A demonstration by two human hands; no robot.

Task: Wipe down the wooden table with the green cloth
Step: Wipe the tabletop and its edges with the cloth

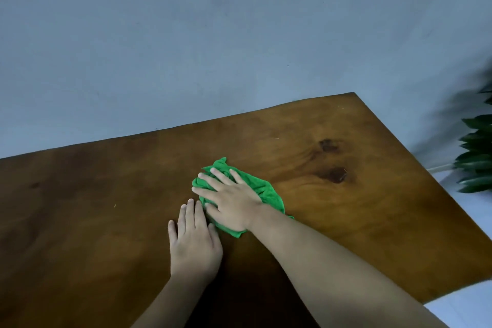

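Note:
The green cloth (262, 189) lies crumpled near the middle of the wooden table (106, 194). My right hand (230, 200) presses flat on top of it with the fingers spread, covering most of the cloth. My left hand (194, 242) rests palm down on the bare wood just left of the cloth, its fingertips touching the cloth's near edge. Both forearms reach in from the bottom of the view.
A blue-grey wall (213, 34) rises behind the table's far edge. The table's right corner (352, 93) is at the upper right, with pale floor beyond the right edge. A dark-leaved plant (476, 157) stands past that edge. Dark knots (335, 174) mark the wood.

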